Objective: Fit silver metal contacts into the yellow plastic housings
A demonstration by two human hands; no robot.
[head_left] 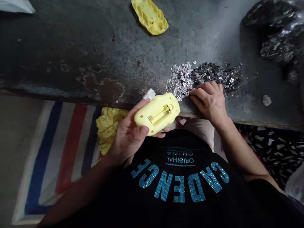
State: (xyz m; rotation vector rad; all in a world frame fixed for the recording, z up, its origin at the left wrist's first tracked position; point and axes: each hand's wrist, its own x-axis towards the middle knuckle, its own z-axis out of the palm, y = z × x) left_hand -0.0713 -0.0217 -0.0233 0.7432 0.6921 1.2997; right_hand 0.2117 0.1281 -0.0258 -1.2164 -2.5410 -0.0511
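Observation:
My left hand [128, 136] is closed around a yellow plastic housing [144, 118] at the table's front edge. The housing's upper face shows a long battery slot with metal contacts at its ends, and several small holes. A white wrapping [149, 94] covers one fingertip of this hand. My right hand [211, 101] is at the near edge of a heap of small metal contact plates [213, 74], fingers bent and pinched together. What lies between those fingertips is hidden. The heap's left part [181, 77] is brighter silver, its right part darker.
Another yellow shell [152, 17] lies with its hollow side up on the dark metal table [71, 41]. A shiny plastic bag [280, 34] stands at the right, near a small white lump [266, 100]. Below the edge, several yellow parts [106, 126] sit by a striped sack [68, 142].

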